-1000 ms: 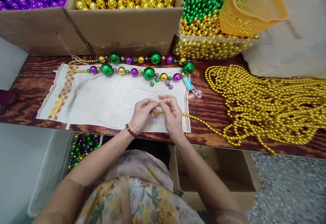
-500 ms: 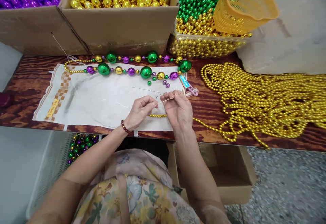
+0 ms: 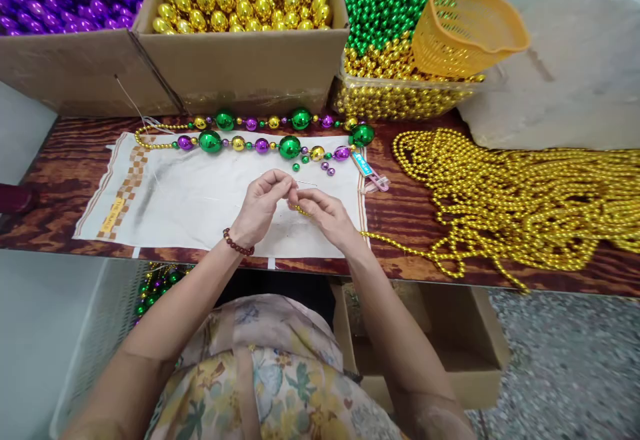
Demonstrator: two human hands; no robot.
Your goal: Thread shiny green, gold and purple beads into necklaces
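My left hand (image 3: pixel 265 205) is closed in a pinch over the white cloth, fingertips meeting those of my right hand. A thin white thread (image 3: pixel 213 199) runs toward it from the left; the grip itself is partly hidden. My right hand (image 3: pixel 327 217) is closed at the end of a gold bead strand (image 3: pixel 302 211), which passes beneath the palm and trails off right. Behind them lies a necklace (image 3: pixel 261 146) of green, purple and gold beads. A needle (image 3: pixel 306 183) shows just past my fingertips, beside loose green beads (image 3: pixel 296 167) and purple beads (image 3: pixel 327 169).
The white cloth (image 3: pixel 200 220) covers the wooden table's (image 3: pixel 385 217) front. Gold bead strands (image 3: pixel 520 207) are heaped on the right. A cardboard box (image 3: pixel 240 60) of gold beads and a clear bin (image 3: pixel 400 101) with a yellow basket (image 3: pixel 463 33) stand behind. A pink safety pin (image 3: pixel 379 180) lies near the necklace.
My right hand has moved left and turned over, coming to the gold strand's end. The thread stretched between my hands no longer shows. My left hand has shifted slightly up and left.
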